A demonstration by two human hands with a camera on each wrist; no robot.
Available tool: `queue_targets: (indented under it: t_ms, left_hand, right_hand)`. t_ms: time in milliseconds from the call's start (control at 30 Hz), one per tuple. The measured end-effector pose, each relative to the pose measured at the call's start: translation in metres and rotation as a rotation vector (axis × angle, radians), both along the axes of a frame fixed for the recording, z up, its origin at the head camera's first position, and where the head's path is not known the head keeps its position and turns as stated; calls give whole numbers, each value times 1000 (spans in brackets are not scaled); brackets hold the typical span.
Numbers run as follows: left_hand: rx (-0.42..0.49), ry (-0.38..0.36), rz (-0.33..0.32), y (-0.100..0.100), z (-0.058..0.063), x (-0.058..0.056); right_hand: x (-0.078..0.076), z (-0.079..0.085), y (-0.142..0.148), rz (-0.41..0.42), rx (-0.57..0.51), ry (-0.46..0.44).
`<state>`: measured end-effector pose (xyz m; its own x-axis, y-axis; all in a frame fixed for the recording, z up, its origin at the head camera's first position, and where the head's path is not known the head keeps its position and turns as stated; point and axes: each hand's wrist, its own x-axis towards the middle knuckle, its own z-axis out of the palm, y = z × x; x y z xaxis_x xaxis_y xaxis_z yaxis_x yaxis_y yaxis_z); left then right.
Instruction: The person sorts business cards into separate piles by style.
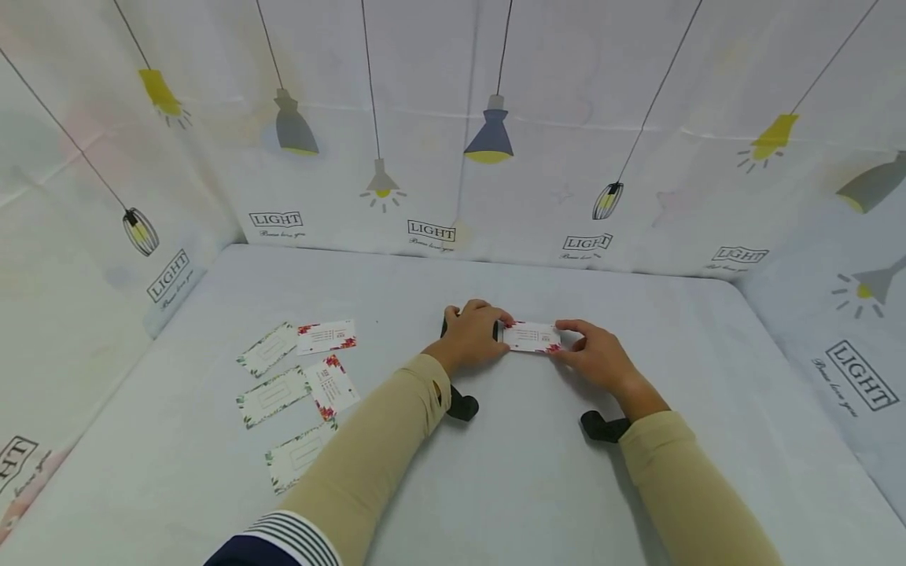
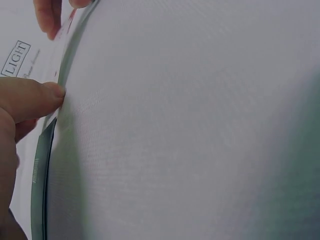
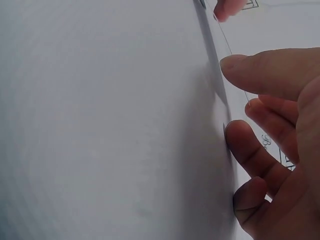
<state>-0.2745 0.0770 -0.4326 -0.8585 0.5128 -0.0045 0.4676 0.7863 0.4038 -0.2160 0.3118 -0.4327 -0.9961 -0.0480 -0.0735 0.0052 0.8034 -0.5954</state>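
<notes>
A white card with red floral corners and printed text (image 1: 532, 337) lies flat between the two hands in the head view. My right hand (image 1: 594, 355) pinches its right end between thumb and fingers. My left hand (image 1: 473, 334) is at its left end and grips a dark flat case (image 2: 40, 185), most of which is hidden under the palm. In the left wrist view the left thumb (image 2: 42, 97) is where the card meets the case. The right wrist view shows the right thumb (image 3: 250, 70) along the card's near edge, with fingers behind.
To the left on the white-covered table (image 1: 538, 472) lie several cards: green leaf-bordered ones, such as the nearest green card (image 1: 300, 456), and two red floral ones, including the tilted red card (image 1: 331, 385). A lamp-patterned cloth (image 1: 432, 189) borders the table behind.
</notes>
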Motion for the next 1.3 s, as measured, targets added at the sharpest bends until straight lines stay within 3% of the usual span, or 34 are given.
queue_targets:
  t_ms: [933, 1300]
  left_hand:
    - [0, -82, 22, -3, 5, 0]
    - [6, -81, 18, -3, 4, -1]
  right_hand:
    - [-2, -1, -6, -10, 18, -30]
    - [-2, -3, -6, -23, 29, -47]
